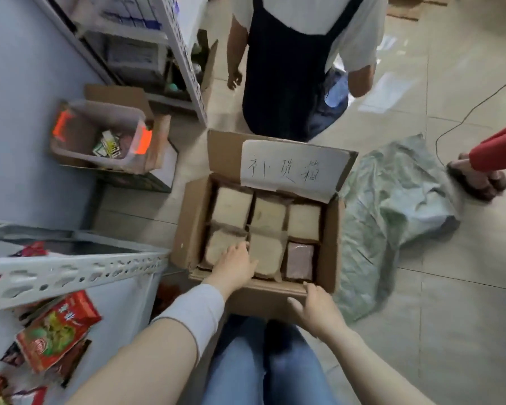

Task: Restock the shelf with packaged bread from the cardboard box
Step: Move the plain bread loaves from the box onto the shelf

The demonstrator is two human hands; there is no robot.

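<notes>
Reaching into the box with the left hand: fingers lie fairly straight on the near-left bread pack, tips at the gap beside the near-middle pack. No closed grasp visible. The right hand is spread against the box's near wall by the near-right corner, fingertips on the rim, grasping nothing.

Contents: six packs in two rows of three, tight together. Five are pale; the dark pack sits in the near-right corner. Far flap is up and carries a handwritten label. The shelf stands just left of the box, behind a perforated rail, with red snack packets on it.

Step, as judged: freeing the first pack.
- Packs look wedged, so work fingers down the gap, thumb down the near wall.
- Lift straight up.
- Soft loaf likely: hold by the sides, light squeeze only.
- Right hand should press the box down so it does not rise with the pack.
- Clear the rail when swinging left.
</notes>
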